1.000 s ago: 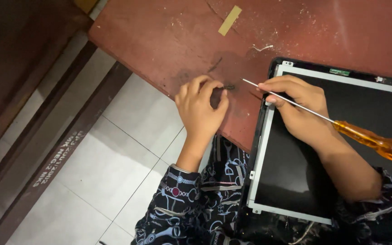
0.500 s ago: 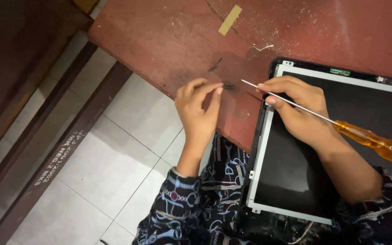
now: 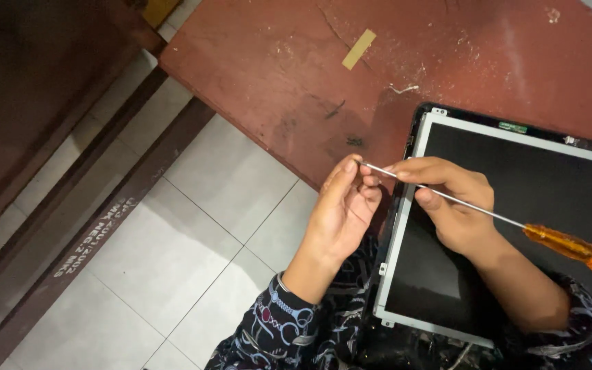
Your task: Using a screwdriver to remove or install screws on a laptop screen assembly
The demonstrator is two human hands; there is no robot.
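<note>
My right hand (image 3: 457, 205) holds a long screwdriver (image 3: 515, 223) by its thin metal shaft; the orange handle sticks out to the right. My left hand (image 3: 344, 205) pinches its fingertips at the screwdriver's tip, just off the table's edge; what it pinches is too small to see. Both hands sit at the left edge of a bare laptop screen panel (image 3: 529, 205) with a silver frame, which lies on the red-brown table (image 3: 447, 55) and across my lap.
A strip of tan tape (image 3: 359, 48) and a small bent bit of wire (image 3: 402, 88) lie on the scratched table. A few dark specks (image 3: 354, 142) rest near the table's edge. White floor tiles (image 3: 173, 260) and a dark wooden frame (image 3: 70, 205) are to the left.
My left hand has left the table top and come to the screwdriver's tip, fingers pinched. The view has shifted so the table and panel sit further right.
</note>
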